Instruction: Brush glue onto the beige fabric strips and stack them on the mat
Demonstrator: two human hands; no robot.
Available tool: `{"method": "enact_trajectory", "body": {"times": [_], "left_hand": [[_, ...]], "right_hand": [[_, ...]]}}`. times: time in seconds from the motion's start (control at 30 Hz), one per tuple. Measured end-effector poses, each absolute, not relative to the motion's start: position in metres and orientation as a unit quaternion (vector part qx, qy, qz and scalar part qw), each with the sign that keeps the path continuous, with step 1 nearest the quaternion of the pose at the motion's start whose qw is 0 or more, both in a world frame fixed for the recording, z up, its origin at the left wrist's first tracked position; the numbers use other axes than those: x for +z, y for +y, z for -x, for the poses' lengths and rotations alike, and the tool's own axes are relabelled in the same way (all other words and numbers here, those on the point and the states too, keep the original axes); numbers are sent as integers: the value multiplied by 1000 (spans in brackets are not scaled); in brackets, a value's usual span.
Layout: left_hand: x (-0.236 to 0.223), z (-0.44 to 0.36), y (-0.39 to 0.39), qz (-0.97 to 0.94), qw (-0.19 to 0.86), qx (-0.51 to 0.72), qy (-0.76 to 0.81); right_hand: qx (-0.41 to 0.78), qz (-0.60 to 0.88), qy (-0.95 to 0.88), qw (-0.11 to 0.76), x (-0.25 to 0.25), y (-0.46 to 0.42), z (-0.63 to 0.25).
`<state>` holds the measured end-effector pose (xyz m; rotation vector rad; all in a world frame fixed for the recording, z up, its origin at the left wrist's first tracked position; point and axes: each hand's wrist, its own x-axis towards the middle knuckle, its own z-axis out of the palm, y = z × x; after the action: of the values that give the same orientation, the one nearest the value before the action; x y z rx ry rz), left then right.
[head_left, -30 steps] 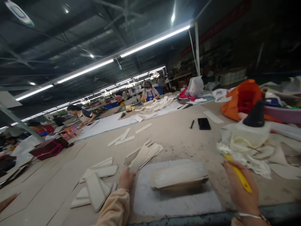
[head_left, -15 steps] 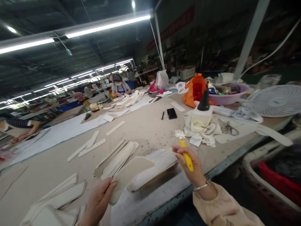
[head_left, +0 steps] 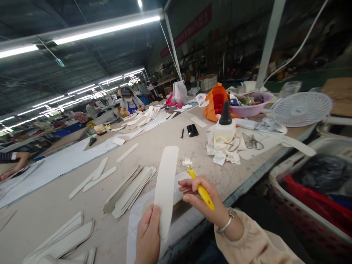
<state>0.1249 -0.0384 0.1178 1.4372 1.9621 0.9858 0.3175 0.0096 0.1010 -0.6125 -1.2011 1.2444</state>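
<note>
My left hand point(head_left: 149, 233) grips the lower end of a long off-white strip with rounded ends point(head_left: 166, 187), holding it nearly upright. In my right hand point(head_left: 205, 198) a yellow-handled brush point(head_left: 204, 194) rests between thumb and fingers, its bristles caked with white matter and pointing away from me. The other fingers of that hand reach toward the strip's right edge; contact is unclear. Under the strip lies a white sheet point(head_left: 134, 220) at the table edge. Just left are a stack of similar strips point(head_left: 133, 192) and a nearer pile of larger pieces point(head_left: 64, 238).
A white bottle with a black cone nozzle point(head_left: 224, 130) stands on crumpled cloth, with scissors point(head_left: 254, 143) beside it. Farther back lie a phone point(head_left: 192, 130), an orange bag point(head_left: 216, 101) and a purple basin point(head_left: 251, 108). A lined basket point(head_left: 316, 176) stands right. Co-workers sit across the table.
My left hand has raised the strip from lying low over the sheet to nearly upright. My right hand and the brush have moved left, closer to it. The view has shifted right.
</note>
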Motion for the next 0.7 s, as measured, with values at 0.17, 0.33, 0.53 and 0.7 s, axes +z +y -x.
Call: {"method": "enact_trajectory", "body": {"times": [0.17, 0.33, 0.53, 0.7], "left_hand": [[117, -166, -29, -489, 299, 390, 721], [104, -187, -19, -454, 340, 483, 667], [87, -204, -2, -413, 488, 564, 523], [82, -223, -3, -345, 597, 580, 432]], "right_hand": [[512, 283, -537, 608, 103, 6, -323], [453, 323, -577, 598, 102, 7, -334], [441, 294, -618, 581, 102, 10, -344], [415, 268, -641, 587, 99, 5, -351]]}}
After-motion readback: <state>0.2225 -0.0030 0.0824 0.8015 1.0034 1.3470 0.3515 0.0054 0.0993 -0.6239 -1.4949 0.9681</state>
